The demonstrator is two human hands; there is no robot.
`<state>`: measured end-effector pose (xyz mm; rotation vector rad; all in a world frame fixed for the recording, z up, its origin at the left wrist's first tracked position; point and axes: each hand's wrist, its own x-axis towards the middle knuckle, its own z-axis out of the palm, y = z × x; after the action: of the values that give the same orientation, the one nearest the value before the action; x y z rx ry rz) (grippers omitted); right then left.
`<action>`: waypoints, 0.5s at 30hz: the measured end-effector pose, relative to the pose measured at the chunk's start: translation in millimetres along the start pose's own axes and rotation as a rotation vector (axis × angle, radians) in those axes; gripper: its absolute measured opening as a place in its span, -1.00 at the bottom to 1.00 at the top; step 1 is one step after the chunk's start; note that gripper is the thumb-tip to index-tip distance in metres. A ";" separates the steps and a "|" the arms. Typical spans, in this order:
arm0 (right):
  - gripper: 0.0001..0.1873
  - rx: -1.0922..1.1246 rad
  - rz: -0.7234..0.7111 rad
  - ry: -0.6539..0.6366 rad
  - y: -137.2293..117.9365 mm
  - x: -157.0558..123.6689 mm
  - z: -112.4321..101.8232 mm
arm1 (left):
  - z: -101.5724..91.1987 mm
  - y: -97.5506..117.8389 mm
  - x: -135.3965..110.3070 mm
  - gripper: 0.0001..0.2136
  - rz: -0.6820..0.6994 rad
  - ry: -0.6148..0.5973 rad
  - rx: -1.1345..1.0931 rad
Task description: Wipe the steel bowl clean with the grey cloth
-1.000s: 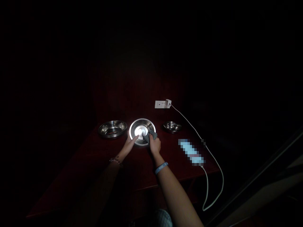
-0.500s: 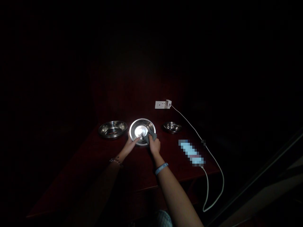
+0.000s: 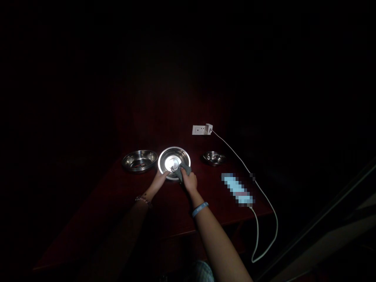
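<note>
The bowl is between the basin and the dish, tilted with its open side toward the wearer; whether its base touches the table cannot be told. Its shiny metal is probably light, stiff and hard to break, but slippery. The rim is the likely best hold. The cloth looks soft and should fold readily; grip it by a bunched part.

Left hand: grasps the near-left rim, thumb over the inside; the other fingers are largely hidden. Right hand: clenches the cloth at the bowl's lower right, thumb on top. Both forearms reach forward and converge at the bowl.
</note>
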<state>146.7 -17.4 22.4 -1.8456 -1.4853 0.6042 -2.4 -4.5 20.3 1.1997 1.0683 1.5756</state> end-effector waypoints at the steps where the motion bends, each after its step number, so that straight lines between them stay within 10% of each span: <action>1: -0.39 0.009 0.019 -0.002 -0.6 -0.3 -0.3 | -0.1 -0.2 0.8 -0.42 -0.020 0.011 0.003; 15: -0.46 -0.002 0.018 0.053 -0.8 -1.1 -4.0 | -9.5 -7.2 9.8 -0.61 -0.129 0.107 0.060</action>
<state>148.8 -19.2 25.6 -1.8640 -1.4369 0.5589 -12.3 5.5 14.1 1.0731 1.2448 1.5313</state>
